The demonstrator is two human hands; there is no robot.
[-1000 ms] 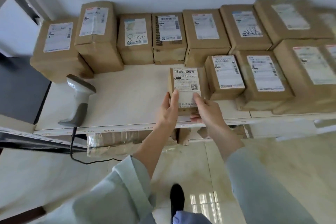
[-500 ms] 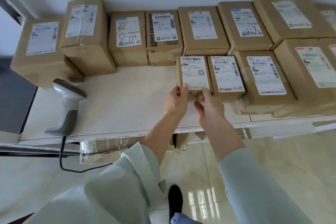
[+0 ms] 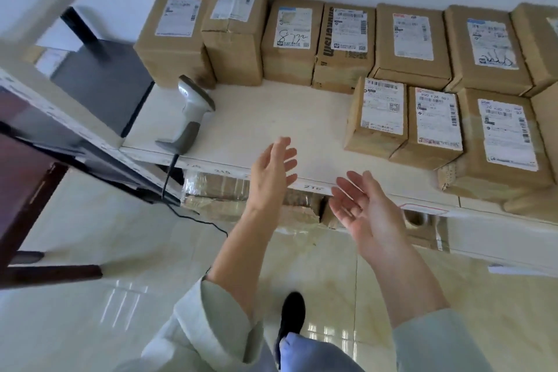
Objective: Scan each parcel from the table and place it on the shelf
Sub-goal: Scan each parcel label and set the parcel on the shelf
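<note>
Both hands hang empty, fingers loosely spread: left hand [image 3: 273,172], right hand [image 3: 359,207]. The small parcel [image 3: 376,116] stands on the shelf [image 3: 271,118] beyond the right hand. Next, take the barcode scanner [image 3: 188,118], left of the left hand, by its handle, minding the cable.

parcels [image 3: 374,118]: brown cardboard, white labels, black print
shelf [image 3: 271,118]: cream white
scanner [image 3: 191,113]: light grey, darker grey base, black cable
sleeves [image 3: 211,320]: pale green
floor [image 3: 90,251]: glossy beige tile
</note>
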